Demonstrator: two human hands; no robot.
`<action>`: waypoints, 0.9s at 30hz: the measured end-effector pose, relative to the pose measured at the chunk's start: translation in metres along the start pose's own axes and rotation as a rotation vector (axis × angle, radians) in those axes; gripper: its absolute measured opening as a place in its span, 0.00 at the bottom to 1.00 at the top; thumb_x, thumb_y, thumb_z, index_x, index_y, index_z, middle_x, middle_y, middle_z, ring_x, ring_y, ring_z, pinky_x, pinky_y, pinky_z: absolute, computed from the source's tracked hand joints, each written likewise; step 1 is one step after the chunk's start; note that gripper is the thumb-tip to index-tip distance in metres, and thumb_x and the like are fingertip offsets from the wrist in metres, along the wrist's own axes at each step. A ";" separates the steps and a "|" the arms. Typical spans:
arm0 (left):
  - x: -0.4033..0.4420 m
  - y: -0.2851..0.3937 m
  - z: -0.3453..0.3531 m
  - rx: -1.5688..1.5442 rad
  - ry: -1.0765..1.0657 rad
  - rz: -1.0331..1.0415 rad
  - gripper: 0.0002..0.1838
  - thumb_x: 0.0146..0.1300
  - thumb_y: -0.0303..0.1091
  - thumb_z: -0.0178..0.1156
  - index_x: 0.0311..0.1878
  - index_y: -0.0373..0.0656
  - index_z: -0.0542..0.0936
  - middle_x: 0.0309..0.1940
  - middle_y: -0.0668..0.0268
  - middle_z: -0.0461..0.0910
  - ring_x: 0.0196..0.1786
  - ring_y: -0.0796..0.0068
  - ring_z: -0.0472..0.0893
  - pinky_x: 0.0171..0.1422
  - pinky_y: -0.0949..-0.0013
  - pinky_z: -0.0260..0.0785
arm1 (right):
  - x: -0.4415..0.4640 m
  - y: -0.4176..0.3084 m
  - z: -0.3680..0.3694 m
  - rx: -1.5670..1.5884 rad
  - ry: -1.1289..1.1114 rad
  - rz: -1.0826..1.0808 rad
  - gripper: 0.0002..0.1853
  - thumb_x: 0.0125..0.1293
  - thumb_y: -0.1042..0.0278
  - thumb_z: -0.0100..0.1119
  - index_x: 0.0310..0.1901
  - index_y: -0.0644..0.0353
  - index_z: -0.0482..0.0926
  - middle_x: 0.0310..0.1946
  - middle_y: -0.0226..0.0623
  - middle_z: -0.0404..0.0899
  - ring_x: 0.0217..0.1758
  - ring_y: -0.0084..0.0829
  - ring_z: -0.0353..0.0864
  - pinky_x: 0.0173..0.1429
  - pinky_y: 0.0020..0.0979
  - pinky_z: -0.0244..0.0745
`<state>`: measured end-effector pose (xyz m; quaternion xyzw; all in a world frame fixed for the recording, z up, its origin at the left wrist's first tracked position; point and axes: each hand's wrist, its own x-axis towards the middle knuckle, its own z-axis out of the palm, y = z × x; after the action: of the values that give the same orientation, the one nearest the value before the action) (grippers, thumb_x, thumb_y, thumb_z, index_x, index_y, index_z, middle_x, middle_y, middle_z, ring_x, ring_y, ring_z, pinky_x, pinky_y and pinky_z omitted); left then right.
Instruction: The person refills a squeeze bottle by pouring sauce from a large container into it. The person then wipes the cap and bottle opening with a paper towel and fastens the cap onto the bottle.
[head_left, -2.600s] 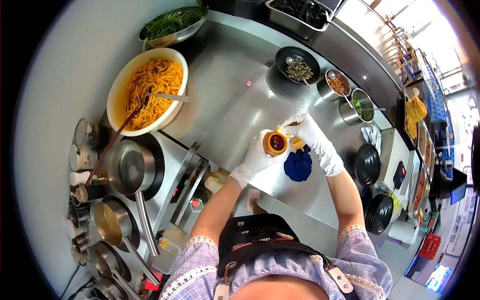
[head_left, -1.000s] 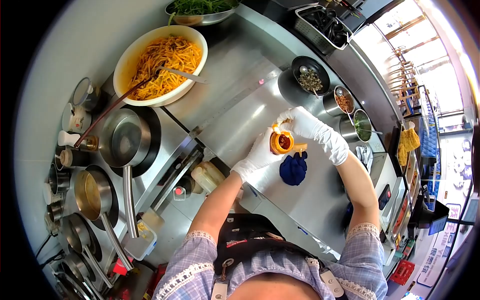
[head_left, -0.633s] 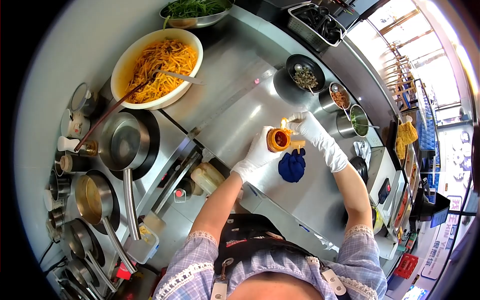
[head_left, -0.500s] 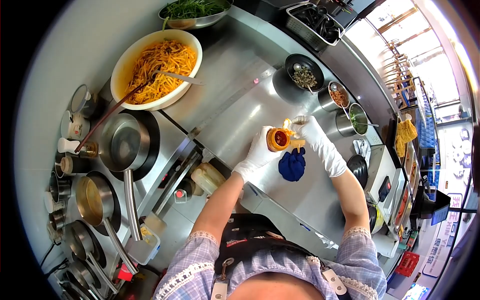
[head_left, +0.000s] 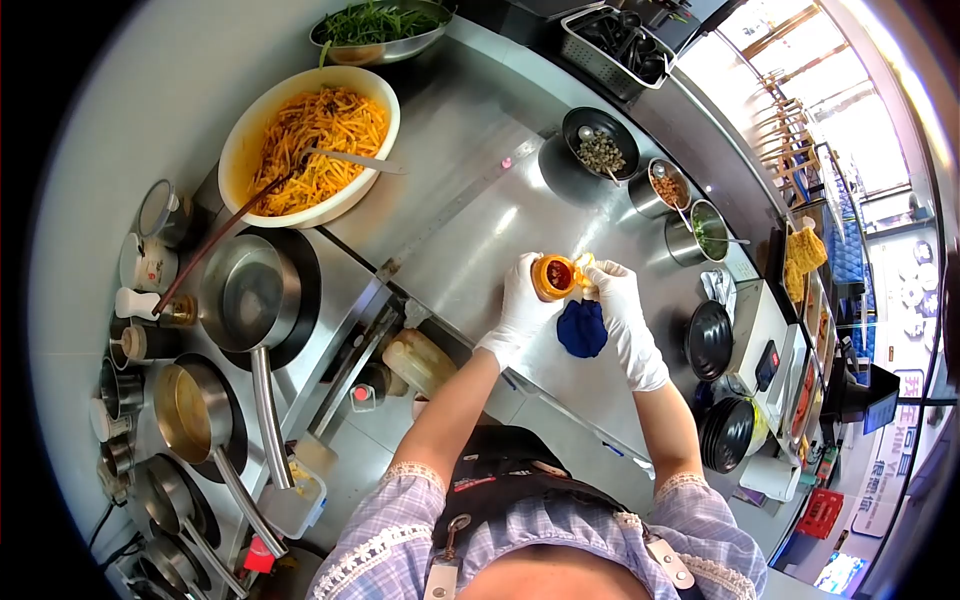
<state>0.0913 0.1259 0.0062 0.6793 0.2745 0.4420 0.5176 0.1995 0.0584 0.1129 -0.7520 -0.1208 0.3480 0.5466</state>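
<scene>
My left hand (head_left: 520, 303), in a white glove, is wrapped round an open orange jar (head_left: 553, 279) with dark red contents. Its mouth faces up towards me. Close beside the jar's right side, my gloved right hand (head_left: 621, 300) has its fingers closed on a crumpled yellow piece of film or wrapping (head_left: 584, 268). Whether that piece is still joined to the jar I cannot tell. Just below both hands, a dark blue bunched cloth (head_left: 582, 332) lies on the steel counter (head_left: 470, 235).
At the upper left stands a white bowl (head_left: 388, 100) of orange shreds with chopsticks and tongs. Pans (head_left: 250, 290) line the left side. Along the back right are a black bowl (head_left: 570, 122) and two steel pots (head_left: 650, 198). Black plates (head_left: 709, 340) sit at the right.
My right hand has come inward and down towards the jar, bringing the yellow piece close to its rim. A tan piece seen beside the blue cloth is now hidden. The left hand barely moved.
</scene>
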 end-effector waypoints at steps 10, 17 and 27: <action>0.001 0.000 0.002 -0.023 0.045 -0.045 0.36 0.38 0.32 0.78 0.50 0.39 0.67 0.44 0.53 0.75 0.49 0.50 0.75 0.54 0.53 0.68 | -0.014 0.034 -0.011 0.163 0.000 -0.008 0.05 0.63 0.75 0.60 0.37 0.68 0.79 0.28 0.37 0.82 0.24 0.22 0.77 0.28 0.20 0.73; 0.003 0.004 -0.010 0.097 -0.067 0.052 0.47 0.39 0.34 0.79 0.62 0.38 0.61 0.54 0.50 0.71 0.56 0.50 0.73 0.61 0.54 0.66 | 0.018 0.002 -0.034 0.184 -0.086 -0.134 0.06 0.64 0.74 0.58 0.39 0.67 0.80 0.33 0.35 0.83 0.31 0.21 0.80 0.39 0.19 0.75; 0.030 -0.004 -0.031 -0.083 -0.482 -0.067 0.47 0.44 0.32 0.76 0.66 0.38 0.59 0.56 0.51 0.74 0.59 0.52 0.76 0.61 0.61 0.69 | 0.045 -0.009 -0.012 -0.026 -0.314 0.008 0.09 0.62 0.71 0.64 0.42 0.65 0.82 0.32 0.32 0.84 0.30 0.20 0.79 0.36 0.21 0.73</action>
<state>0.0778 0.1662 0.0143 0.7337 0.1470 0.2606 0.6101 0.2419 0.0778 0.1057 -0.6956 -0.2064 0.4619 0.5101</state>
